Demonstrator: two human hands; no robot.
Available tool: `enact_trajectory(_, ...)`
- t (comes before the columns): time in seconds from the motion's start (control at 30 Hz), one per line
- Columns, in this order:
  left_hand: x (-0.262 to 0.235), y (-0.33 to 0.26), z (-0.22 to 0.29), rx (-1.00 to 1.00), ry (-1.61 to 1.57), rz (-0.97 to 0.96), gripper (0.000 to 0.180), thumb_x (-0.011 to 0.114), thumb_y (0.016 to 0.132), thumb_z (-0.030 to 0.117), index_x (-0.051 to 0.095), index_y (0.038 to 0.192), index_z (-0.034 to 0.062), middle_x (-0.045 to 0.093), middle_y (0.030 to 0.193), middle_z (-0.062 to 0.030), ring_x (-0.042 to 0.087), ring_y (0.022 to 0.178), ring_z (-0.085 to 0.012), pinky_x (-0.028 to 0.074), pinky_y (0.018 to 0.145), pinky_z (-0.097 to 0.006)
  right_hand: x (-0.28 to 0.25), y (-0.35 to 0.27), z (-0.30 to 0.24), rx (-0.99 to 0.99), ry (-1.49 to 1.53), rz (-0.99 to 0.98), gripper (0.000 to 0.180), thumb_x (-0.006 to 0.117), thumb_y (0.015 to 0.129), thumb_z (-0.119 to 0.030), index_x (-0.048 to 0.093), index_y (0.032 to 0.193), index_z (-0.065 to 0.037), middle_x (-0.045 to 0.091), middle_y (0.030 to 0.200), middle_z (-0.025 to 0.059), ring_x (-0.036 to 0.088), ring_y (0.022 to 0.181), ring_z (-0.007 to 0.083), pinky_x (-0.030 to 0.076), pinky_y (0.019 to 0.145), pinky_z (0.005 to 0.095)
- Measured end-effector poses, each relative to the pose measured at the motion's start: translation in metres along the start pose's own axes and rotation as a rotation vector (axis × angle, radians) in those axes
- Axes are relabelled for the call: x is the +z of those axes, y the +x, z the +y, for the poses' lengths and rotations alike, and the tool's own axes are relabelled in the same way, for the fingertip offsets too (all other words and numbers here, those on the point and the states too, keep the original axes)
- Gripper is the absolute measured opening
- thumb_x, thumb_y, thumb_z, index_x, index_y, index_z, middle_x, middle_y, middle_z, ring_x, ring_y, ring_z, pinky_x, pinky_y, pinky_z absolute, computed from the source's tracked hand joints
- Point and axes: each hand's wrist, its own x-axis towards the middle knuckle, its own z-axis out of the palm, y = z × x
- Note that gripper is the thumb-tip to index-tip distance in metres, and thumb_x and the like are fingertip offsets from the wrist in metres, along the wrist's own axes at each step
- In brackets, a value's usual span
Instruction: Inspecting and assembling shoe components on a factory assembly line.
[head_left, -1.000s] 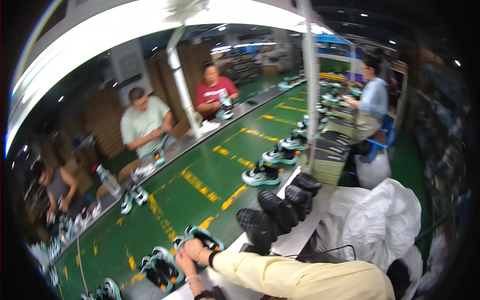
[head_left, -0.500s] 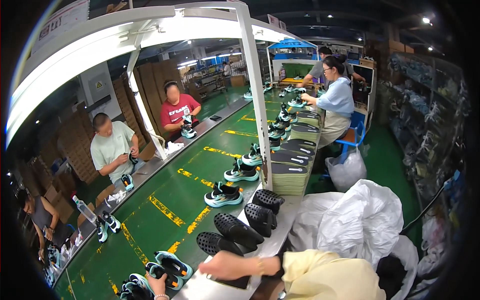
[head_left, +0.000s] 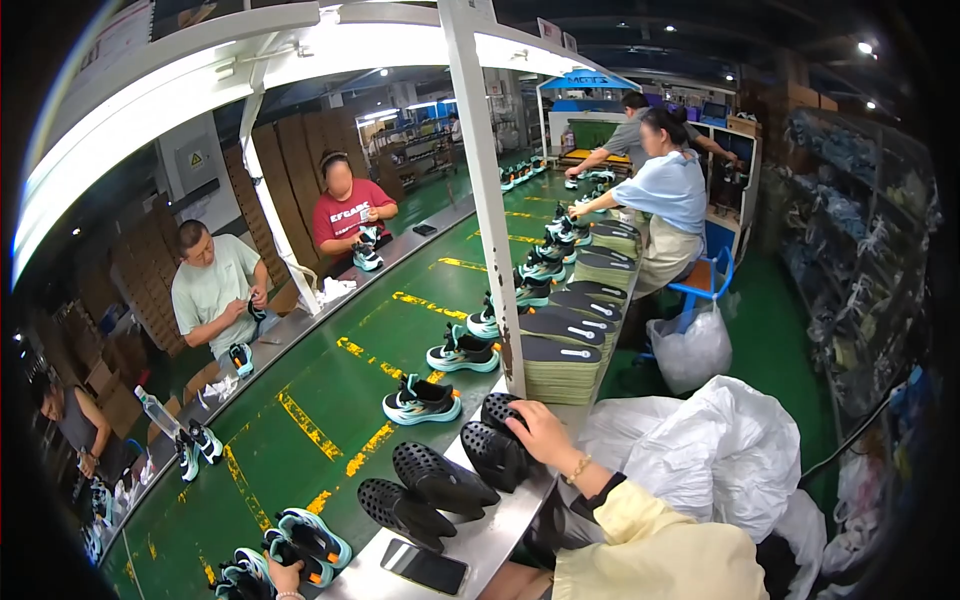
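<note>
My left hand (head_left: 284,578) grips a black and turquoise sneaker (head_left: 276,548) by its collar at the near left of the green belt; part of the hand is cut off by the lower edge. Another sneaker (head_left: 318,535) stands right beside it. My right hand (head_left: 545,436) reaches to the metal ledge, its fingers curled over the farthest black perforated clog (head_left: 500,408). More such clogs (head_left: 440,475) stand in a row nearer to me, tilted against one another. A black phone (head_left: 424,568) lies on the ledge in front of them.
Sneakers (head_left: 422,400) line the green belt (head_left: 330,380). Stacked insoles (head_left: 560,375) stand behind a white post (head_left: 485,200). White plastic bags (head_left: 700,440) bulge at my right. Across the belt, a person in red (head_left: 350,212) and one in pale green (head_left: 215,285) handle shoes.
My right hand has moved from above the phone, forward and right, onto the farthest clog, uncovering the phone. My left hand stays on the sneaker. The view has shifted slightly.
</note>
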Motion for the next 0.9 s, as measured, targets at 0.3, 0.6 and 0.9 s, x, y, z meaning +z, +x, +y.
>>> enact_trajectory(0.3, 0.007, 0.009, -0.014, -0.102, 0.071, -0.03, 0.09, 0.084, 0.057, -0.009, 0.047, 0.139, -0.0024, 0.066, 0.12, -0.0167, 0.063, 0.111, -0.0316, 0.048, 0.1, -0.037, -0.004, -0.017, 0.042, 0.011, 0.14, -0.002, 0.045, 0.067, 0.093, -0.029, 0.056, 0.127, -0.001, 0.06, 0.131, 0.0195, 0.056, 0.122, 0.0366, 0.045, 0.103, 0.0417)
enact_trajectory(0.6, -0.005, -0.063, 0.111, 0.261, 0.319, 0.486, 0.08, 0.074, 0.072, 0.001, 0.041, 0.144, 0.001, 0.051, 0.136, -0.0251, 0.046, 0.13, -0.0404, 0.035, 0.112, -0.043, -0.007, -0.024, 0.059, -0.046, 0.036, -0.01, 0.062, 0.078, 0.083, -0.03, 0.052, 0.131, 0.0, 0.057, 0.135, 0.0215, 0.055, 0.125, 0.0381, 0.046, 0.103, 0.0427)
enact_trajectory(0.9, -0.006, -0.122, 0.095, 0.535, 0.404, 0.101, 0.044, 0.078, 0.07, 0.036, 0.071, 0.105, 0.0113, 0.065, 0.088, -0.0086, 0.058, 0.089, -0.0326, 0.044, 0.084, -0.045, -0.019, -0.001, -0.006, 0.034, 0.241, 0.262, 0.056, 0.082, 0.081, -0.019, 0.057, 0.128, -0.001, 0.067, 0.119, 0.0154, 0.065, 0.11, 0.0243, 0.049, 0.097, 0.0359)
